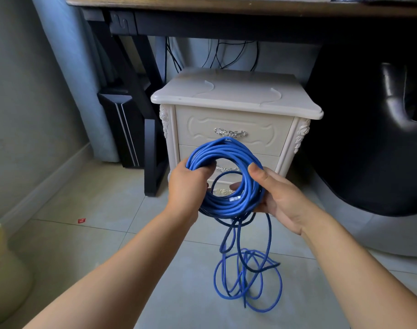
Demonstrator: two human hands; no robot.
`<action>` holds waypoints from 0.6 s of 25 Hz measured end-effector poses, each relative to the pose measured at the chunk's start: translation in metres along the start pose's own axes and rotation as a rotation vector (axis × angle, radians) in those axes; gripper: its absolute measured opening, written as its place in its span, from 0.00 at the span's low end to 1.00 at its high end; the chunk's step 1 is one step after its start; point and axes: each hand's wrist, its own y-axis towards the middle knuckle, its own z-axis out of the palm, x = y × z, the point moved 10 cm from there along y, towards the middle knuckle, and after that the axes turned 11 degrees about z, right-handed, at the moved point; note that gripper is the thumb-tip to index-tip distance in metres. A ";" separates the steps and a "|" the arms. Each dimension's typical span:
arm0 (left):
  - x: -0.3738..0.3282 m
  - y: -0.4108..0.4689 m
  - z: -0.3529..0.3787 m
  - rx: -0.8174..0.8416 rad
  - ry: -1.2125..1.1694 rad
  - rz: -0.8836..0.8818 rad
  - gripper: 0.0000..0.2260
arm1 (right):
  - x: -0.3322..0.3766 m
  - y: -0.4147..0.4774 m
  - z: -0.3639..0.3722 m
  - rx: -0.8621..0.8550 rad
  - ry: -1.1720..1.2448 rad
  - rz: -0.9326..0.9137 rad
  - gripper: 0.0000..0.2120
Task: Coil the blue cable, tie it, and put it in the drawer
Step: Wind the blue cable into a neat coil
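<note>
The desk ran across the top, and below its front edge stood the cream nightstand. Its top drawer was closed, so by the look of it stowing had not begun. Held up in the air before the nightstand was the blue cable, most of it wound into a thick ring. A loose tail dropped from the ring's underside and lay in slack loops on the floor. That slack likely explained the raised hold: room to lay on more turns. Both forearms reached forward. The left hand gripped the ring's left side, fingers curled through the middle as an anchor. The right hand clasped the lower right side, palm up, thumb over the strands. A clear plug sat on the ring's bottom.
</note>
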 end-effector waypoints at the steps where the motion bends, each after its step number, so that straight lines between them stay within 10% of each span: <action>1: 0.003 -0.001 0.000 -0.012 -0.003 -0.014 0.03 | -0.001 0.000 0.001 -0.033 -0.020 -0.005 0.34; 6: 0.010 -0.014 0.032 0.297 -0.081 -0.179 0.05 | -0.009 0.005 -0.027 -0.335 0.255 -0.039 0.08; 15: 0.016 -0.010 0.025 0.433 0.176 -0.186 0.16 | -0.026 0.013 -0.042 -0.259 0.641 0.171 0.05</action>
